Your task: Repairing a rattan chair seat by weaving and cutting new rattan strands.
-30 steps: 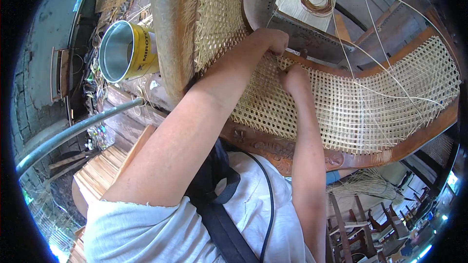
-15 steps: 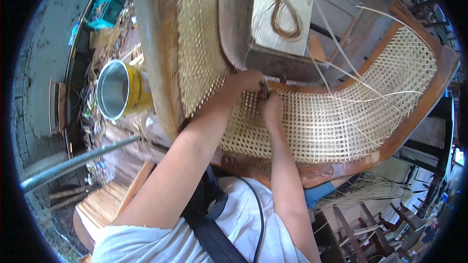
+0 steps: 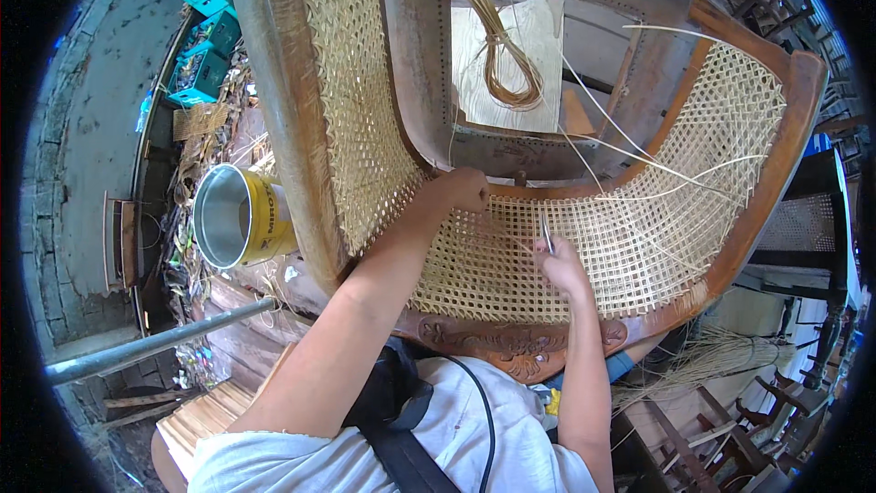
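A curved wooden chair frame (image 3: pixel 525 347) with carving on its near rail lies before me, filled with woven cane webbing (image 3: pixel 484 278). My left hand (image 3: pixel 467 190) is closed at the inner edge of the webbing, near the corner where the frame bends; what its fingers grip is hidden. In my right hand (image 3: pixel 561 267) is a slim, pointed metal tool (image 3: pixel 546 233), its tip pointing away from me above the weave. Several loose cane strands (image 3: pixel 630 139) trail over the right part of the webbing. Beyond the inner rail hangs a looped hank of cane (image 3: pixel 511 78).
A yellow bucket (image 3: pixel 265 219) stands left of the frame, with a metal pipe (image 3: pixel 173 338) nearer me. Cut wood pieces (image 3: pixel 205 415) are at lower left. Teal crates (image 3: pixel 205 73) sit at far left. A bundle of cane strands (image 3: pixel 712 356) and wooden frame parts lie at right.
My right hand has moved right and nearer me with the metal tool, away from my left hand, which stays at the inner edge. The view has shifted slightly.
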Tool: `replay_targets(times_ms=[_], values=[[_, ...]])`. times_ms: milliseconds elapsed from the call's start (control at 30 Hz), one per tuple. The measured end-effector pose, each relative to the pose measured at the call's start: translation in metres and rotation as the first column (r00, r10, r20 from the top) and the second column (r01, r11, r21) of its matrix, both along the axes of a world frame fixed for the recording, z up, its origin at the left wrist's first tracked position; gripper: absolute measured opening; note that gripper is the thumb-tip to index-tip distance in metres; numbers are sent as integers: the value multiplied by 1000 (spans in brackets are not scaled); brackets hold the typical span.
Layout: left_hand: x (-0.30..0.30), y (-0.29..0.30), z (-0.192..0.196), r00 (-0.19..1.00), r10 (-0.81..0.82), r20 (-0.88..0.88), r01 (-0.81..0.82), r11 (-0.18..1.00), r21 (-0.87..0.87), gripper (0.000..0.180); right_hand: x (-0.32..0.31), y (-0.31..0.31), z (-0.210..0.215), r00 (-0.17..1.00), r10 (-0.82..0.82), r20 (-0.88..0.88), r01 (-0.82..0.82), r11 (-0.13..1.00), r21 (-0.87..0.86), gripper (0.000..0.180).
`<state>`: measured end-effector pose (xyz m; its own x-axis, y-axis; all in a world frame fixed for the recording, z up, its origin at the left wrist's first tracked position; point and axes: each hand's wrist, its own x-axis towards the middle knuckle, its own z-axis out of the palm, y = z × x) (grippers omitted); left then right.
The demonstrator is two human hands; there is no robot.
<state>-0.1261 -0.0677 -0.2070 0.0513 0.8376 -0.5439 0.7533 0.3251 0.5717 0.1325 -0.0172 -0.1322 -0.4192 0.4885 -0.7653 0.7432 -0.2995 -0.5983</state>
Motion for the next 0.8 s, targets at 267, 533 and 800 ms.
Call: replay_targets(times_ms=[267, 533, 800], values=[[7, 19, 12, 813, 274, 514, -187, 959, -214, 33, -31, 26, 7, 995, 21, -92, -2, 979, 204, 20], [-15, 13, -23, 959, 158, 236, -143, 986, -83, 24, -63, -12, 2, 774, 500, 388, -626, 694, 356, 30], [-16, 19, -30, 967, 209, 145, -187, 970, -153, 23, -98, -9, 16, 712, 526, 465, -683, 670, 289, 25]])
